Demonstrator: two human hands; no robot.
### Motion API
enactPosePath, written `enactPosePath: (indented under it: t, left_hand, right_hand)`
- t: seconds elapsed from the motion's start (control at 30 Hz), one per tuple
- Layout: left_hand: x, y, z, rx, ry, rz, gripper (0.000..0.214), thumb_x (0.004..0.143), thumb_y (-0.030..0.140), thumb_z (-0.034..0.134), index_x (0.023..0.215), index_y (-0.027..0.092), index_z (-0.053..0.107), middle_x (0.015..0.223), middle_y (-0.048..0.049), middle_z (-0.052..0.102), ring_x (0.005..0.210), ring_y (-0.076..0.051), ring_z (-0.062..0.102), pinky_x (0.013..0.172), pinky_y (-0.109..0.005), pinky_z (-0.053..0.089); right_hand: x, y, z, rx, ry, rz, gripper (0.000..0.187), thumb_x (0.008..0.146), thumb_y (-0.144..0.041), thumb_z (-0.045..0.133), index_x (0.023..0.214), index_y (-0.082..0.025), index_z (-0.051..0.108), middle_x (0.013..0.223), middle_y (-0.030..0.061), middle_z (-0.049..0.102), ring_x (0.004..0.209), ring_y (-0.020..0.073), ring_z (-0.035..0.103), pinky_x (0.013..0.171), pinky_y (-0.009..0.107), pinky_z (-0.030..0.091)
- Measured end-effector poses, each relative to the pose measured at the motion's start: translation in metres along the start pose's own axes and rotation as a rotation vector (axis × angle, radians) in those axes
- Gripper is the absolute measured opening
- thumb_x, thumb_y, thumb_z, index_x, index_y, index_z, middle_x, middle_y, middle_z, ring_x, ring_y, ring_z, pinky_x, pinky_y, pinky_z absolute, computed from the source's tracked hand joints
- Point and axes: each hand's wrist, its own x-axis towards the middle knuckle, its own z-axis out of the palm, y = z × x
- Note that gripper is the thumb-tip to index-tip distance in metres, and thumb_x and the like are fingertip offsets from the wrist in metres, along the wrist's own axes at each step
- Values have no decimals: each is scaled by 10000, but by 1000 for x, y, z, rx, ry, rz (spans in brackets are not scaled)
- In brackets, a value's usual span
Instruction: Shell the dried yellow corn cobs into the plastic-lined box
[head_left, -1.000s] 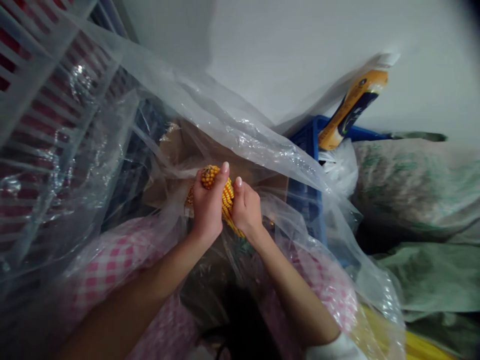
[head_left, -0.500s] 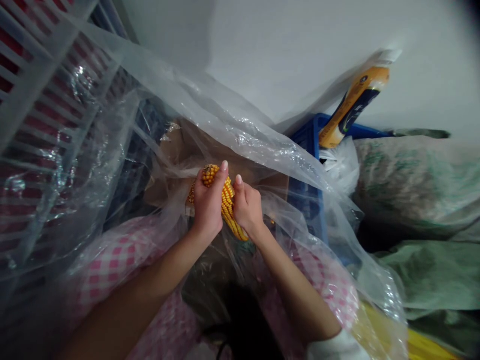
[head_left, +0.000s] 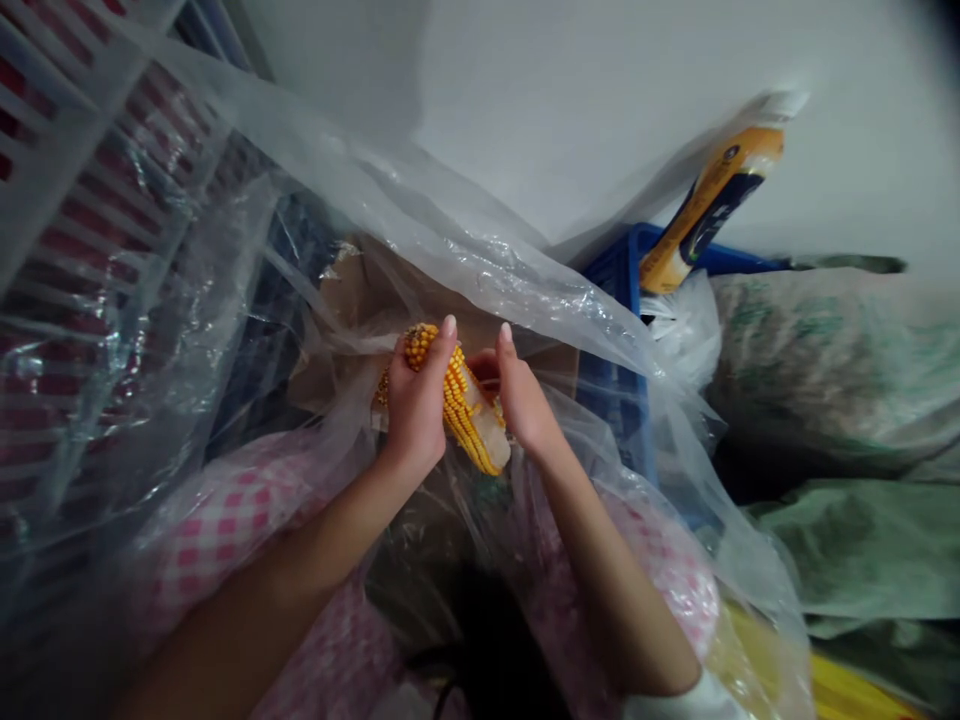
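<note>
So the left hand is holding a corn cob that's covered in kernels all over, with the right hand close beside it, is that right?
Not quite: the corn cob isn't covered all over. The head view shows a bare, pale strip on the side toward the right hand, next to rows of yellow kernels. The left hand is indeed holding it, with the right close beside.

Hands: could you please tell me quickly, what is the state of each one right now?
Left hand: closed around the corn, holding it.
Right hand: partly open, beside the corn; whether it touches cannot be told.
</note>
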Motion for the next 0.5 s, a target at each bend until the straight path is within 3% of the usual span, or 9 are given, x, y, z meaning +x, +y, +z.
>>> enactPosePath:
  t: [0.1, 0.27, 0.43, 0.5]
  left_hand:
    - [-3, -3, -1, -17, -11, -14, 311, 659, 414, 731, 723, 198, 517, 697, 27, 538, 615, -98, 550, 604, -238, 470]
    - [-7, -10, -3, 24, -47, -8, 287, 673, 412, 720, 739, 196, 542, 717, 28, 554, 649, -96, 559, 620, -227, 462]
    - [-10, -7, -2, -10, -73, -46, 292, 658, 390, 735, 712, 189, 530, 677, 32, 549, 620, -90, 555, 605, -214, 470]
    - [-10, -5, -2, -16, -86, -72, 298, 660, 394, 733, 716, 189, 525, 677, 32, 552, 624, -94, 564, 621, -225, 477]
  right_hand:
    - [-9, -2, 13, -135, 146, -81, 619, 868, -671, 180, 640, -207, 522, 679, 36, 587, 650, 158, 502, 607, 278, 316]
    - [-12, 9, 28, -316, 322, -192, 559, 919, -572, 161, 643, -212, 488, 623, 28, 539, 564, 149, 437, 568, 286, 239]
    - [-7, 11, 21, -262, 353, -168, 600, 913, -583, 139, 503, -214, 374, 500, 6, 420, 481, 129, 355, 537, 295, 206]
    - [-3, 9, 14, -180, 296, -133, 628, 900, -613, 134, 475, -214, 367, 485, 2, 410, 488, 126, 367, 536, 292, 230]
